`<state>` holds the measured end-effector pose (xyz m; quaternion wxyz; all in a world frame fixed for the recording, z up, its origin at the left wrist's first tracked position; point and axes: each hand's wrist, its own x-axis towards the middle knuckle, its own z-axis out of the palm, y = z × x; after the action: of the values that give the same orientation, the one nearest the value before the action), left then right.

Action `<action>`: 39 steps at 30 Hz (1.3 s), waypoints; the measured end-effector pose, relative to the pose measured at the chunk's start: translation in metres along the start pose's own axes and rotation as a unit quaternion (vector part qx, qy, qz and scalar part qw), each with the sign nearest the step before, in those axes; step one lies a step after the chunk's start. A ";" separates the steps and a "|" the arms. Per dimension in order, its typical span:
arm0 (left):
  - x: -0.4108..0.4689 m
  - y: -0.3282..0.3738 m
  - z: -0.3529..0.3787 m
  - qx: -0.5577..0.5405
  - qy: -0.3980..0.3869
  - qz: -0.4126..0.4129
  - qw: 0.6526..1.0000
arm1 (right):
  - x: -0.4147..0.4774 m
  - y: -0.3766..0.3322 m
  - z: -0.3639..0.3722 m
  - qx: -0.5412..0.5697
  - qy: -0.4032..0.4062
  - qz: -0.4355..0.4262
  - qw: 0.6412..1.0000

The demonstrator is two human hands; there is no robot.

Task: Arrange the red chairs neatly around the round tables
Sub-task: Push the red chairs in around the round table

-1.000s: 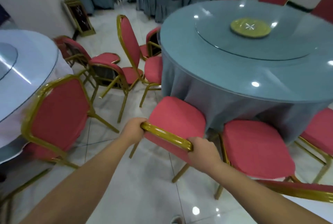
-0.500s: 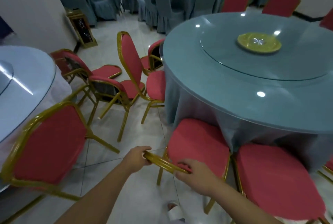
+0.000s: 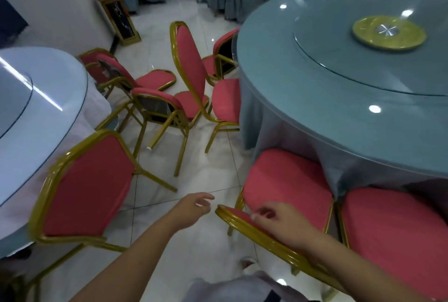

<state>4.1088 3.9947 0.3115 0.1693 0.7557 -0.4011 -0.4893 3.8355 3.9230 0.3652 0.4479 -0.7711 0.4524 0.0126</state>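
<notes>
A red chair (image 3: 288, 185) with a gold frame stands with its seat pushed under the grey-blue round table (image 3: 339, 88). My left hand (image 3: 194, 204) hovers just left of the chair's gold top rail, fingers loose, holding nothing. My right hand (image 3: 281, 222) rests over the top rail with relaxed fingers, not gripping it. A second red chair (image 3: 397, 236) sits beside it on the right, also tucked under the table. Another red chair (image 3: 84, 185) faces the white round table (image 3: 36, 107) on the left.
Several red chairs (image 3: 169, 97) stand jumbled between the two tables, one tall back (image 3: 191, 63) upright near the grey-blue table's edge. A gold stand (image 3: 118, 20) leans by the white wall. Grey-covered chairs fill the far room. Tiled floor lies open below my hands.
Both hands have let go of the chair's top rail. The chair has been pushed in under the table, and the left hand has moved off to the left.
</notes>
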 end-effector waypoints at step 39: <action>-0.225 0.111 0.280 -0.011 -0.296 0.259 0.919 | -0.397 0.084 0.095 0.357 0.494 0.198 0.767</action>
<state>3.7705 4.1380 0.3894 0.1721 0.4443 -0.6094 -0.6337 3.5787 4.2463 0.4196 0.3929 -0.3484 0.7257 -0.4445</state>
